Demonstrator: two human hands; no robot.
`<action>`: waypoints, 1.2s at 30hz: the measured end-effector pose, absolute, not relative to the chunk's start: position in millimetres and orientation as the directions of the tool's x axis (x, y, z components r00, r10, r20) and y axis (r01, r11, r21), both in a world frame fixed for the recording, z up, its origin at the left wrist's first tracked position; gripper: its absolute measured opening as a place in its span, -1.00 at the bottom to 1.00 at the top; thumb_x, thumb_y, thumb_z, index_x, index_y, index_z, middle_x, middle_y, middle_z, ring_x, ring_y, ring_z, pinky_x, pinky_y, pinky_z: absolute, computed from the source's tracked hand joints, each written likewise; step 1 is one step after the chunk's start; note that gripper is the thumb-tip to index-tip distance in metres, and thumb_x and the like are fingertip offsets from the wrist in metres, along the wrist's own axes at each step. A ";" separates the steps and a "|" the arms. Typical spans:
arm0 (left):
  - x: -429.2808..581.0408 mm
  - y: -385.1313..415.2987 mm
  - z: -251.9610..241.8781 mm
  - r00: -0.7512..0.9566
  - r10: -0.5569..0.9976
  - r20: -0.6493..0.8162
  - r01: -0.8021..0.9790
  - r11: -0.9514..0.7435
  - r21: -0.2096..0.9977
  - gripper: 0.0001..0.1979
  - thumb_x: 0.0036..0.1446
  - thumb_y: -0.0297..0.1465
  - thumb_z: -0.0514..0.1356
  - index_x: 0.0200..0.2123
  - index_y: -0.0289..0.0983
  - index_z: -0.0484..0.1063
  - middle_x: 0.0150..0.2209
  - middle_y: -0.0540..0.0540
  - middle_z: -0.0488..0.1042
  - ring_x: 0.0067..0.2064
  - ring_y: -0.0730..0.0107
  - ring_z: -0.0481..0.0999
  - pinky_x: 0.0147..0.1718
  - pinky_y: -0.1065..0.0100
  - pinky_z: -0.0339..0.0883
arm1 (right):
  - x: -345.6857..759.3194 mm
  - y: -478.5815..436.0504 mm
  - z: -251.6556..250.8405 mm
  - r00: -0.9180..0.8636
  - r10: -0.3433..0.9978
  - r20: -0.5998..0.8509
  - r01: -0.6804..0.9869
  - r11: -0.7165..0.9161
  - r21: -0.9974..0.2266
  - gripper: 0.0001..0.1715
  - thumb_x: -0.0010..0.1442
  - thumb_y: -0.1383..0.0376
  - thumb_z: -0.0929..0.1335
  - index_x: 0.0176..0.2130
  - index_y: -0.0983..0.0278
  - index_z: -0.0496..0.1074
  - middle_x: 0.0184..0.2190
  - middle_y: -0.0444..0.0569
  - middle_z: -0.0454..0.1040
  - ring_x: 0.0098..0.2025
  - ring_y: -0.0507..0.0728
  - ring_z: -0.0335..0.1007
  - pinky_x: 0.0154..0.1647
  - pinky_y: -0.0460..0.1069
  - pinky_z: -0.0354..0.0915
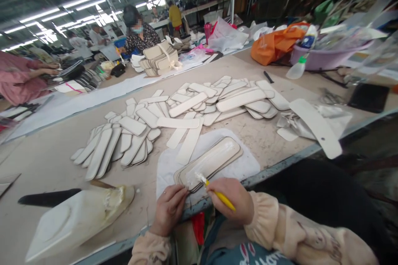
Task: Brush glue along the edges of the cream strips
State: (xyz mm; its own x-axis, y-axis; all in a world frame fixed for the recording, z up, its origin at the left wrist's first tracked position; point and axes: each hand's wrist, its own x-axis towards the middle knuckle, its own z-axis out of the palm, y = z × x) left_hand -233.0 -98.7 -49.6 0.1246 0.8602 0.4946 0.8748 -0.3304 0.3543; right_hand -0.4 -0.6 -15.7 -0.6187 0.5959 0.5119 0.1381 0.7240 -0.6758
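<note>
A small stack of cream, strap-shaped pieces lies on a white sheet near the table's front edge. White paste shines on the top piece. My right hand is closed round a yellow-handled brush, whose white-coated bristles touch the near left end of that piece. At the stack's lower left corner, the fingertips of my left hand are pressed together on the edge of the pieces. Beyond the sheet, many similar pieces are heaped loosely across the table.
A cut-open white plastic container with paste at its mouth lies at the front left. At the right are a long curved piece, a black flat object and a purple basin. Co-workers sit beyond.
</note>
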 end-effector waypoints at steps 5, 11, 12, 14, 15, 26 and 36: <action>-232.5 -97.5 -49.5 0.098 0.857 0.506 0.877 -0.314 0.363 -0.80 0.16 -0.53 0.20 -0.16 -0.22 0.53 -0.24 -0.12 0.55 -0.22 0.34 0.55 -0.23 0.35 0.49 | 48.4 44.7 -14.8 -0.468 0.816 0.339 0.334 0.518 -0.787 -0.83 0.28 0.25 0.25 -0.23 0.22 0.42 -0.44 -0.07 0.50 -0.41 0.09 0.45 -0.33 -0.03 0.34; -227.7 -99.4 -43.4 0.011 0.881 0.472 0.864 -0.247 0.439 -0.84 0.16 -0.48 0.21 -0.21 -0.22 0.56 -0.24 -0.12 0.56 -0.23 0.35 0.58 -0.23 0.37 0.52 | 84.0 79.0 -13.3 -0.171 0.953 0.250 0.200 0.282 -0.938 -0.77 0.26 0.11 0.28 -0.29 0.21 0.39 -0.61 -0.18 0.29 -0.56 0.06 0.25 -0.49 -0.02 0.23; -227.8 -99.4 -40.1 -0.017 0.889 0.458 0.854 -0.225 0.470 -0.85 0.17 -0.47 0.20 -0.21 -0.23 0.55 -0.24 -0.13 0.57 -0.22 0.35 0.58 -0.23 0.37 0.52 | 85.2 82.0 -9.7 -0.136 0.964 0.231 0.130 0.248 -0.960 -0.76 0.25 0.10 0.29 -0.30 0.21 0.38 -0.63 -0.19 0.26 -0.57 0.06 0.22 -0.51 -0.02 0.20; -230.8 -95.8 -30.9 -0.077 0.896 0.438 0.841 -0.178 0.511 -0.85 0.19 -0.43 0.18 -0.24 -0.24 0.56 -0.25 -0.13 0.57 -0.22 0.34 0.59 -0.22 0.36 0.52 | 87.4 89.2 0.6 -0.082 0.976 0.202 0.016 0.204 -0.979 -0.76 0.24 0.09 0.31 -0.29 0.22 0.38 -0.63 -0.19 0.27 -0.56 0.05 0.20 -0.51 -0.03 0.17; -233.9 -91.4 -25.1 -0.112 0.897 0.428 0.846 -0.140 0.514 -0.85 0.20 -0.41 0.17 -0.26 -0.24 0.56 -0.27 -0.13 0.58 -0.23 0.33 0.59 -0.23 0.36 0.52 | 88.9 93.7 6.9 -0.065 0.979 0.195 -0.029 0.194 -0.981 -0.76 0.23 0.10 0.32 -0.29 0.22 0.38 -0.62 -0.19 0.28 -0.56 0.04 0.19 -0.51 -0.03 0.16; -272.9 83.0 19.9 -0.185 0.963 0.195 0.948 0.123 0.294 -0.82 0.02 -0.35 0.30 -0.26 -0.23 0.59 -0.22 -0.12 0.60 -0.17 0.25 0.56 -0.07 0.27 0.41 | 116.9 142.6 37.5 0.100 0.978 0.185 -0.192 0.202 -0.960 -0.77 0.17 0.12 0.37 -0.32 0.23 0.37 -0.61 -0.19 0.33 -0.56 0.00 0.19 -0.54 -0.09 0.15; -239.9 195.0 -9.5 -0.123 0.991 -0.048 0.955 0.131 0.265 -0.72 -0.14 -0.26 0.39 -0.29 -0.23 0.62 -0.24 -0.13 0.61 -0.22 0.20 0.56 -0.12 0.28 0.38 | 139.0 147.4 28.0 0.135 0.983 0.123 -0.252 0.154 -0.955 -0.79 0.21 0.14 0.34 -0.31 0.24 0.36 -0.60 -0.20 0.31 -0.54 -0.01 0.17 -0.54 -0.12 0.17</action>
State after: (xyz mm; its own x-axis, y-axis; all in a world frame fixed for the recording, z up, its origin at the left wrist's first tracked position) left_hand -239.9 195.0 -9.5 -0.1229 0.9913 -0.0476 0.9554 0.1312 0.2647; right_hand 139.0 147.4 28.0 0.1348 0.9832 0.1229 -0.2518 0.1540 -0.9555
